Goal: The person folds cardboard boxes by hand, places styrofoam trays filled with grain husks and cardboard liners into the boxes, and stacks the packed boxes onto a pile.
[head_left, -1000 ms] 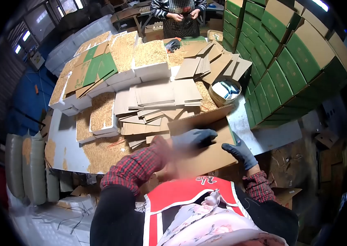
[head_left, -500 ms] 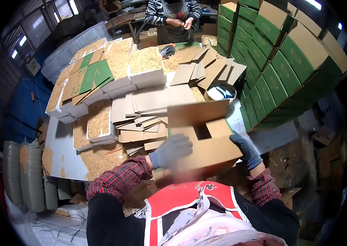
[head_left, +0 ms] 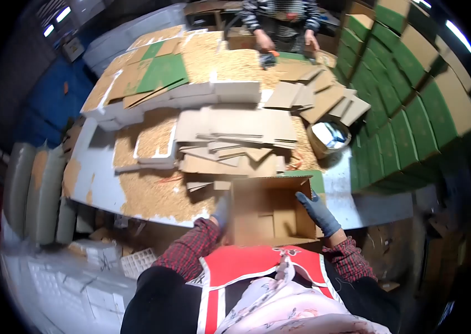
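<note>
The right hand (head_left: 321, 216) grips the box (head_left: 281, 185) by its right wall, fingers split over the rim. The left hand (head_left: 221, 211) is at the left wall, blurred and partly hidden; its grip cannot be told. The box sits at the near edge of the worktop (head_left: 100, 170), before the apron (head_left: 246, 261). Half a second ago flaps partly covered its opening; now it gapes upward. Beyond lie flat cardboard sheets (head_left: 235, 125), with a basket (head_left: 321, 150) to their right and shavings-filled white trays (head_left: 237, 92) farther left. Across the worktop, a person's hands (head_left: 265, 42), earlier together, are now apart. Green boxes (head_left: 399, 139) stand stacked at right. Marks on the apron are unreadable.
</note>
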Motion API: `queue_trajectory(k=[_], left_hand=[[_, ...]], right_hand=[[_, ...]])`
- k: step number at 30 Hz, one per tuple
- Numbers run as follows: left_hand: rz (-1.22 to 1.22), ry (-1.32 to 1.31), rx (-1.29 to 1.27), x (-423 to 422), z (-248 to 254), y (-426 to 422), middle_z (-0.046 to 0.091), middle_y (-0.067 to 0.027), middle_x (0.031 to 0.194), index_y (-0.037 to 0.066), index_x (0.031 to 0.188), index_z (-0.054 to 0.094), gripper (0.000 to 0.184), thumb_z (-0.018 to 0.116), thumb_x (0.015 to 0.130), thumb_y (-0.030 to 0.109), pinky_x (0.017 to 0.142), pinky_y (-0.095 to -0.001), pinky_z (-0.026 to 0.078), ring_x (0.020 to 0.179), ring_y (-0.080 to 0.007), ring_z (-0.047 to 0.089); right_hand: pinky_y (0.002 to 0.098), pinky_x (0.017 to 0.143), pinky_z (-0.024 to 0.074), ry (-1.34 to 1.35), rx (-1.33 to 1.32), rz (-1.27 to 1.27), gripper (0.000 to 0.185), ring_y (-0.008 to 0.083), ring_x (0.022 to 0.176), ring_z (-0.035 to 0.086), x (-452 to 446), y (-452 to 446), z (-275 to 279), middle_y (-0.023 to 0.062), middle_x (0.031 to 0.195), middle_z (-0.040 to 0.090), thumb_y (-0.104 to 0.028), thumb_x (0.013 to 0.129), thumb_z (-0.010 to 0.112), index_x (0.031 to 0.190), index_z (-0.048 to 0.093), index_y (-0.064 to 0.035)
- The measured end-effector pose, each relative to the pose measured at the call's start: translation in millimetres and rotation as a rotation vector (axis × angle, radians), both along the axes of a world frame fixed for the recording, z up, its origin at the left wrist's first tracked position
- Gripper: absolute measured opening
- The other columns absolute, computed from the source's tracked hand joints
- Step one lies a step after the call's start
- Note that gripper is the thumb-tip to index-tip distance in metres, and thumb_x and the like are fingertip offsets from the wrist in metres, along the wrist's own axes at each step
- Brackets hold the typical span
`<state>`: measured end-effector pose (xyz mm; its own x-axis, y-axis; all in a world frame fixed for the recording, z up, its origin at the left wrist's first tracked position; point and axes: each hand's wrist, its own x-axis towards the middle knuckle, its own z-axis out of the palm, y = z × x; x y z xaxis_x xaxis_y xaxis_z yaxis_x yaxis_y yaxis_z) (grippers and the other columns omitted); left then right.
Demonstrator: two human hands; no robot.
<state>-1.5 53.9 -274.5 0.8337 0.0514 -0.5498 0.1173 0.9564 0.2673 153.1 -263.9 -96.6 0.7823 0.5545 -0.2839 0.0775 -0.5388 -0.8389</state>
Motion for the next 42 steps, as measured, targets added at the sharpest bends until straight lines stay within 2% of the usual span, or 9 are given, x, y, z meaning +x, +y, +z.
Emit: queue_trajectory(k=[4,6,9,16,17,22,30,35,42], left_hand=[[-0.483,0.352,1.714,-37.7,-90.1,45.8,0.068,-0.0039,0.113,0.008,0.118,0.066,0.048,0.045,0.102,0.049,0.086,-0.0357,0.051,0.095,-0.0198,0.062],[-0.466,0.427,1.795,-50.7,138.6,30.4,0.064,-0.0092,0.121,0.004,0.119,0.064,0.031,0.051,0.094,0.017,0.102,-0.0334,0.046,0.114,-0.0217,0.059],[0.435,0.141,1.455,-62.6,57.8,147.1,0.065,-0.0006,0.092,0.014,0.108,0.069,0.031,0.059,0.096,0.041,0.078,-0.0364,0.05,0.08,-0.0183,0.06],[0.948,1.138,1.413,-7.2,51.3,322.3,0.054,-0.0168,0.132,0.004,0.134,0.051,0.062,0.07,0.089,0.042,0.1,-0.0437,0.044,0.121,-0.0365,0.051],[1.003,0.914,1.88,-8.3,111.6,285.7,0.045,-0.0235,0.144,-0.001,0.136,0.048,0.063,0.067,0.091,0.039,0.107,-0.0474,0.037,0.133,-0.0421,0.041],[0.158,0.443,2.51,75.0,106.9,322.0,0.05,-0.0082,0.143,0.022,0.131,0.058,0.038,0.053,0.094,0.033,0.111,-0.0526,0.029,0.134,-0.0361,0.04],[-0.702,0.243,2.92,114.2,176.6,377.6,0.056,-0.012,0.131,0.009,0.123,0.061,0.046,0.054,0.093,0.043,0.111,-0.0471,0.032,0.125,-0.0333,0.046],[0.045,0.52,2.703,60.2,109.3,440.8,0.056,-0.0136,0.132,0.017,0.121,0.065,0.049,0.064,0.084,0.048,0.109,-0.0504,0.035,0.128,-0.0369,0.045],[-0.615,0.851,2.554,-59.9,156.9,341.3,0.065,-0.0133,0.114,0.015,0.11,0.068,0.039,0.06,0.085,0.044,0.094,-0.0458,0.047,0.109,-0.0313,0.059]], right_hand=[[0.0346,0.105,0.0388,0.119,-0.024,-0.027,0.067,0.0294,0.124,0.052,11.8,35.4,27.1,0.0241,0.136,0.056,-0.037,0.094,0.066,0.14,0.045,0.0071],[0.0357,0.097,0.0442,-0.107,0.042,0.002,0.061,0.0272,0.111,0.058,10.6,31.3,-5.5,0.0207,0.125,0.063,-0.036,0.096,0.064,0.136,0.049,0.0063],[0.0359,0.091,0.0465,-0.171,0.008,-0.055,0.055,0.0255,0.101,0.06,-16.2,50.5,35.2,0.0176,0.116,0.067,-0.035,0.097,0.063,0.133,0.052,0.0038],[0.0357,0.093,0.046,-0.06,0.066,-0.097,0.054,0.0244,0.107,0.06,-16.5,48.0,32.5,0.0186,0.121,0.065,-0.036,0.096,0.063,0.134,0.054,0.002],[0.0362,0.094,0.046,-0.052,0.046,-0.107,0.055,0.025,0.109,0.06,-12.7,41.2,23.3,0.0191,0.123,0.065,-0.036,0.096,0.063,0.135,0.053,0.002],[0.0392,0.099,0.0445,-0.192,-0.091,-0.143,0.064,0.0319,0.121,0.057,-11.1,28.4,-6.9,0.0219,0.131,0.06,-0.041,0.095,0.064,0.14,0.048,0.0017],[0.0376,0.098,0.0442,-0.102,-0.086,-0.205,0.058,0.03,0.116,0.059,-16.7,19.6,-0.7,0.0201,0.128,0.062,-0.035,0.095,0.064,0.138,0.05,0.002],[0.0297,0.091,0.0454,0.079,0.052,-0.236,0.045,0.0144,0.102,0.057,-21.2,44.7,14.8,0.007,0.117,0.065,-0.028,0.096,0.065,0.129,0.058,0.0014],[0.03,0.09,0.0452,0.077,0.025,-0.224,0.044,0.0142,0.1,0.056,-12.4,32.3,6.6,0.006,0.115,0.065,-0.03,0.097,0.062,0.128,0.058,0.0011]])
